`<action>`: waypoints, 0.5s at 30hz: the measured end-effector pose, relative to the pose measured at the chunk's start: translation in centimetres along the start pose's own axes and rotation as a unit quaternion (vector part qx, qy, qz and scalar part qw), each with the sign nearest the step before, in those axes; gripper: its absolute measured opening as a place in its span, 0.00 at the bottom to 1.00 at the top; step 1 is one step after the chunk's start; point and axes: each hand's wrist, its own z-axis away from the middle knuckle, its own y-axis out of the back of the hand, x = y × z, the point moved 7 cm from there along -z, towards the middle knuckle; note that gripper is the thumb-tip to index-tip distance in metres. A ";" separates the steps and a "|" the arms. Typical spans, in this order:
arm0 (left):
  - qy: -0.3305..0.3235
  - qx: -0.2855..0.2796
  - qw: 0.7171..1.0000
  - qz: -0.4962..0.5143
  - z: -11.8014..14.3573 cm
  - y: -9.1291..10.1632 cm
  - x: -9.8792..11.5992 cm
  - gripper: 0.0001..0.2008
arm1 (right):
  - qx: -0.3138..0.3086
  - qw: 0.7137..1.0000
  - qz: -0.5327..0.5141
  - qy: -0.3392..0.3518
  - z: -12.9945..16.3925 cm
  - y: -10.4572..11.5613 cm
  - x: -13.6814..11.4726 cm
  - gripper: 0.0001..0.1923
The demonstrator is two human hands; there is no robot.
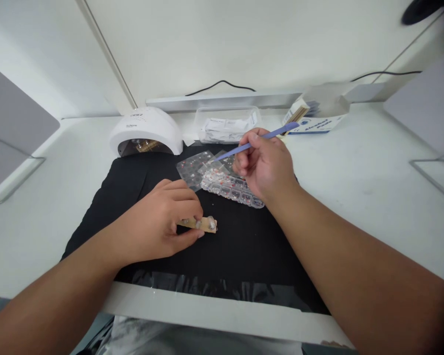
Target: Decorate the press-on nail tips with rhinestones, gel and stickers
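Note:
My left hand point(163, 222) is closed around a small tan wooden strip point(208, 225) that carries a few shiny nail tips, one of them at the right end. Pinched in the fingers of my right hand point(264, 162) is a slim purple picking pen point(259, 142), its tip slanting down to the left. That tip is over clear plastic bags point(192, 170) with small white and red decorations. Below it lies a clear compartment case point(233, 194) of tiny gems, partly hidden by my right hand.
A white nail lamp point(146, 129) stands at the back left with something wooden inside. Behind the bags sits a clear tub of white packets point(227, 127). An alcohol pad box point(318, 121) is at the back right. A black mat point(222, 256) covers the table's middle.

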 end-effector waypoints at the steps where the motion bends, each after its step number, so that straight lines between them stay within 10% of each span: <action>1: -0.003 0.003 1.000 0.002 0.0 0.1 0.0 0.01 | 0.000 1.000 0.002 0.001 0.0 0.0 0.0 0.14; 15: -0.022 0.001 1.000 0.006 0.1 0.2 -0.6 0.02 | 0.008 1.000 0.015 -0.010 0.0 0.0 -0.1 0.16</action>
